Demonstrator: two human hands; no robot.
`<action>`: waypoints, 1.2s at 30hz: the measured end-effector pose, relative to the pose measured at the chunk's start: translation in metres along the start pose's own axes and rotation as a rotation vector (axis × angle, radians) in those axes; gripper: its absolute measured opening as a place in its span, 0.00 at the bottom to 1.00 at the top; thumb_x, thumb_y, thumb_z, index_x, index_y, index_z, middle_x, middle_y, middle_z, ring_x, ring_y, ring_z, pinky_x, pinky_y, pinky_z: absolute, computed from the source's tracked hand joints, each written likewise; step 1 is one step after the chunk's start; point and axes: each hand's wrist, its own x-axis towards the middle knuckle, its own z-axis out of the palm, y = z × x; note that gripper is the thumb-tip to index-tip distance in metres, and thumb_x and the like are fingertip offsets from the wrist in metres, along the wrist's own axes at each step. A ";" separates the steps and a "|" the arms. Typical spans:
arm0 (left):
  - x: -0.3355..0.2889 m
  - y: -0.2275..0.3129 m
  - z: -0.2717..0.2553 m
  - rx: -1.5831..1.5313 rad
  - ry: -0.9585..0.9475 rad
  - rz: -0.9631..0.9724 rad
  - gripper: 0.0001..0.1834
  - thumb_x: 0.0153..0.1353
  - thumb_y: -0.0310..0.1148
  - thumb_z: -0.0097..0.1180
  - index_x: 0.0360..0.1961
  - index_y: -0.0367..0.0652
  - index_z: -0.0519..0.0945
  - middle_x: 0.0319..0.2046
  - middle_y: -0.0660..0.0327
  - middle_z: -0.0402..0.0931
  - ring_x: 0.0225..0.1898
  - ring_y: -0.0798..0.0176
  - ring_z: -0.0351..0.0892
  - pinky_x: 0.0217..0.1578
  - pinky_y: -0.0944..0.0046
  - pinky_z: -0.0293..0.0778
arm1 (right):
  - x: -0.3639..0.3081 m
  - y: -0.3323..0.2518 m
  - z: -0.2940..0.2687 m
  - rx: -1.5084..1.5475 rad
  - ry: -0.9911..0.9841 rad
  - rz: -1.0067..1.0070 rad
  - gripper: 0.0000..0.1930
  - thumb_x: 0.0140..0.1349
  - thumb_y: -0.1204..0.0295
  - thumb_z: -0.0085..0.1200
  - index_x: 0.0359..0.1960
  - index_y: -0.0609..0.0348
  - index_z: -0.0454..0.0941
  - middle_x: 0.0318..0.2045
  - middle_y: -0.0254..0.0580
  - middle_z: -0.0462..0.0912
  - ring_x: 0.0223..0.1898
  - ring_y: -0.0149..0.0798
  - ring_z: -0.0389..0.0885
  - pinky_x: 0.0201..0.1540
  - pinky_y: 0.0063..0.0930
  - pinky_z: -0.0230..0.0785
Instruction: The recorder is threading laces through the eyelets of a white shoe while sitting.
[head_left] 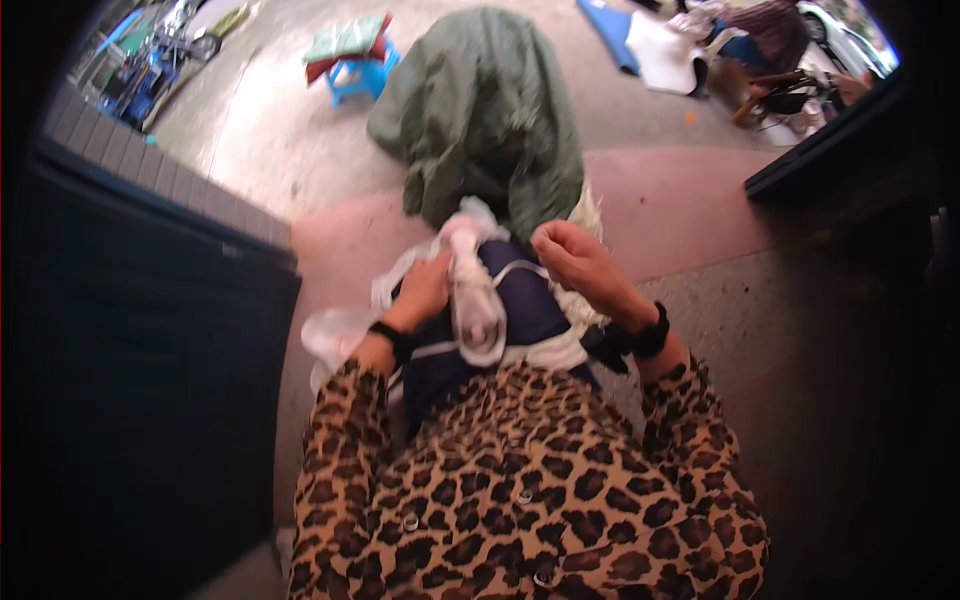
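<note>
The left hand (425, 290) is gripping a crumpled clear plastic bag (400, 275), with the fingers closing into the plastic just beside a twisted white bundle (472, 290). The right hand (578, 262) is forming a loose fist, with the fingertips pinching together above pale frayed fibres (590, 215); whether a strand is sitting between the fingertips cannot be told. The two hands are working near each other, on either side of the white bundle. The bundle and the bag are lying against a dark navy garment (520, 310), directly in front of the person's leopard-print shirt (520, 490). Each wrist is wearing a black band. Beyond the hands, a green cloth heap (480, 110) is sitting on the reddish floor (680, 200). A blue stool (355, 75) is standing further back.
</note>
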 end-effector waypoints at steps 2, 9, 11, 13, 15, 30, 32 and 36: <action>0.004 0.013 -0.011 0.061 0.085 0.012 0.15 0.48 0.27 0.46 0.40 0.44 0.68 0.28 0.44 0.71 0.31 0.40 0.69 0.32 0.47 0.68 | 0.019 0.056 0.015 -0.368 -0.178 -0.033 0.09 0.57 0.69 0.50 0.26 0.64 0.72 0.20 0.25 0.70 0.21 0.18 0.62 0.23 0.13 0.56; -0.012 0.004 -0.014 0.069 0.102 -0.135 0.08 0.54 0.31 0.46 0.27 0.40 0.76 0.23 0.48 0.73 0.31 0.44 0.71 0.33 0.51 0.69 | 0.036 0.123 0.044 -0.868 -0.101 -0.171 0.08 0.51 0.66 0.48 0.26 0.57 0.76 0.21 0.48 0.76 0.26 0.50 0.75 0.28 0.39 0.67; -0.020 0.007 -0.015 0.022 0.095 -0.147 0.08 0.54 0.32 0.46 0.28 0.40 0.76 0.23 0.47 0.73 0.29 0.44 0.72 0.32 0.52 0.69 | 0.038 0.128 0.057 -0.974 0.020 -0.341 0.07 0.52 0.67 0.47 0.26 0.56 0.72 0.21 0.47 0.76 0.26 0.49 0.75 0.27 0.40 0.66; -0.024 0.007 -0.013 -0.145 0.148 -0.146 0.12 0.56 0.36 0.47 0.27 0.38 0.75 0.19 0.53 0.74 0.22 0.53 0.73 0.26 0.59 0.69 | 0.046 0.132 0.066 -1.044 0.075 -0.413 0.06 0.51 0.69 0.47 0.27 0.57 0.72 0.20 0.47 0.76 0.22 0.47 0.76 0.23 0.37 0.67; -0.025 0.010 -0.022 -0.342 0.030 -0.287 0.13 0.57 0.37 0.47 0.26 0.38 0.75 0.18 0.58 0.73 0.21 0.60 0.72 0.24 0.64 0.67 | 0.052 0.144 0.073 -1.094 0.084 -0.389 0.06 0.50 0.70 0.47 0.27 0.58 0.72 0.19 0.48 0.76 0.20 0.46 0.76 0.20 0.36 0.68; -0.024 0.005 -0.041 -1.188 -0.001 -0.737 0.12 0.52 0.25 0.42 0.39 0.38 0.70 0.15 0.70 0.64 0.18 0.76 0.62 0.17 0.78 0.55 | 0.012 0.029 -0.036 0.695 -0.149 0.032 0.10 0.61 0.72 0.36 0.20 0.54 0.60 0.16 0.27 0.56 0.16 0.25 0.54 0.19 0.20 0.52; -0.022 0.008 -0.038 -1.201 -0.005 -0.729 0.14 0.49 0.24 0.42 0.39 0.38 0.70 0.16 0.69 0.66 0.18 0.76 0.61 0.17 0.76 0.54 | -0.003 -0.025 -0.085 0.872 -0.133 -0.218 0.13 0.62 0.73 0.33 0.18 0.52 0.56 0.13 0.25 0.51 0.14 0.22 0.46 0.14 0.16 0.42; 0.000 0.025 -0.020 -0.831 -0.008 -0.610 0.13 0.48 0.25 0.41 0.36 0.34 0.74 0.24 0.57 0.75 0.27 0.63 0.72 0.34 0.67 0.67 | -0.041 -0.090 -0.114 0.983 -0.272 -0.573 0.12 0.62 0.74 0.35 0.20 0.55 0.57 0.12 0.25 0.50 0.11 0.20 0.44 0.10 0.15 0.37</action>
